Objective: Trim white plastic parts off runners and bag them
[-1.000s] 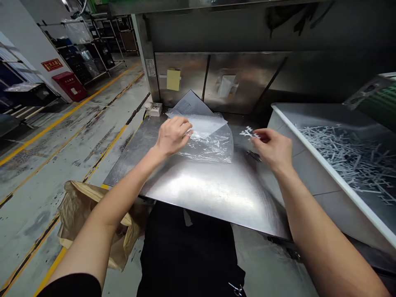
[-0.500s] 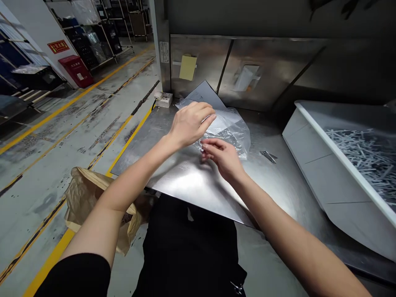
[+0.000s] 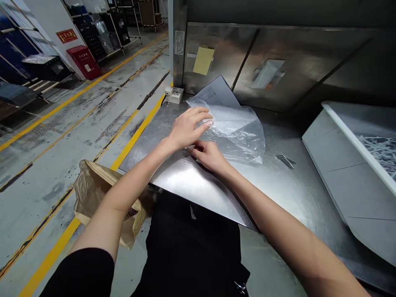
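My left hand [image 3: 191, 127] is over the metal table [image 3: 198, 175], its fingers bent and apart, with nothing visible between thumb and fingers. Just below and right of it, my right hand [image 3: 208, 156] is low at the tabletop with its fingers curled together. Whatever its fingertips hold is too small and hidden to name. A clear plastic bag [image 3: 247, 140] lies flat beyond and beside both hands, partly over a grey printed sheet [image 3: 216, 93]. Nail clippers [image 3: 286, 161] rest on the table to the right.
A large white bin [image 3: 337, 165] with many thin light pieces [image 3: 382, 150] stands at the right. A brown paper bag [image 3: 89, 192] is open below the table's left edge. A white socket block [image 3: 175, 95] sits at the back left corner.
My right hand has moved left and down to the tabletop, and the small white piece at its fingertips is now hidden. The view has shifted, so the bin shows further right.
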Available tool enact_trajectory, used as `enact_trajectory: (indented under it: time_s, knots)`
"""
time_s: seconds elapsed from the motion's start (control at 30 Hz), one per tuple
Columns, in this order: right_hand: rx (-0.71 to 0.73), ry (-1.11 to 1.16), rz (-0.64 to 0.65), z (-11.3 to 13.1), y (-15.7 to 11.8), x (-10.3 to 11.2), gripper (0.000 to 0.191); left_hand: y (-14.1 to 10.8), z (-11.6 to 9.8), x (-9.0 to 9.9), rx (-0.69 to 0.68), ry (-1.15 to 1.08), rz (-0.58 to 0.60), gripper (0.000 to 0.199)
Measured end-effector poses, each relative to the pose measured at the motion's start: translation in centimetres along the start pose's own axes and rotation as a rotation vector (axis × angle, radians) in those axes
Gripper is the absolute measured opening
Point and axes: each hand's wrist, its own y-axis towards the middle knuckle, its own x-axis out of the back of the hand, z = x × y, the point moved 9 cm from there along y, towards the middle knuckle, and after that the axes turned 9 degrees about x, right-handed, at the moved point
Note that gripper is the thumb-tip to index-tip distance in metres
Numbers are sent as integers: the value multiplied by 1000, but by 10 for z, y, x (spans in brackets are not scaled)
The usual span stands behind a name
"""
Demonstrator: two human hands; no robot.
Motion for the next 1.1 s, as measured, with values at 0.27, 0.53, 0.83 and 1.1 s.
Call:
enact_trajectory:
  time_s: [0.27, 0.53, 0.83, 1.1]
  knots:
    - [72, -567, 179, 15, -11, -4, 32, -10, 6, -8, 45, -98, 14, 27]
    - [211, -555, 137, 19, -24, -1, 29, -53, 12, 4, 37, 9, 19, 46]
    - [406, -375, 52, 30, -47, 37, 34, -60, 29, -5, 148, 168, -86, 34]
    - [406, -588, 245, 12, -59, 21, 59, -55, 19, -13, 115, 233, -41, 18]
